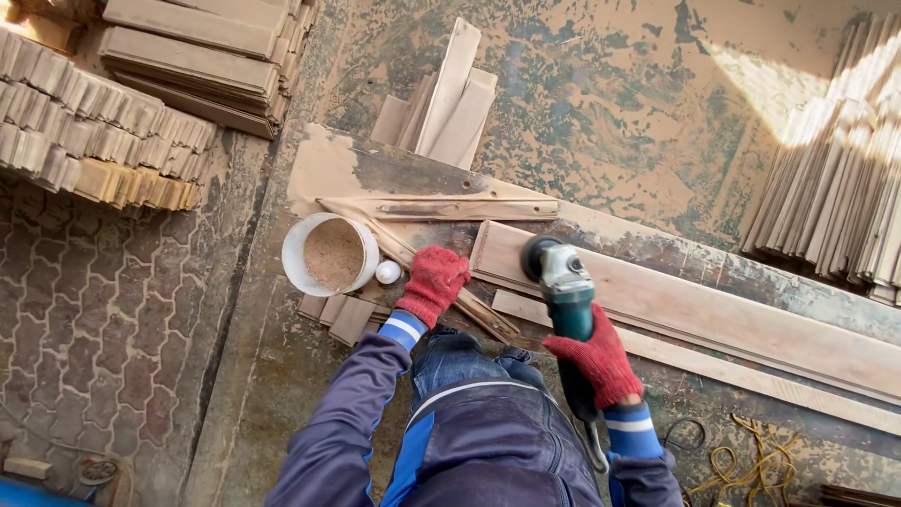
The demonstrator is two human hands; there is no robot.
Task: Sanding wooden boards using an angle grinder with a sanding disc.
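Currently, right red-gloved hand (601, 361) grips a green angle grinder (566, 286) on a long pale wooden plank (713, 310); left red-gloved hand (432, 282) presses flat on the plank's end.

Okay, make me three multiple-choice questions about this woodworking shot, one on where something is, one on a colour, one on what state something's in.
1. Where is the white bucket?
A. Beside the left hand
B. On the stacked planks
C. Behind the right hand

2. What colour are the gloves?
A. Blue
B. Red
C. Yellow

3. How is the angle grinder being used?
A. Lying unattended
B. Hanging from a hook
C. Gripped, disc on the long plank

Answers:
1 A, the bucket sits just left of the left hand.
2 B, both hands wear red knit gloves.
3 C, the right hand grips its body, disc end against the long plank.
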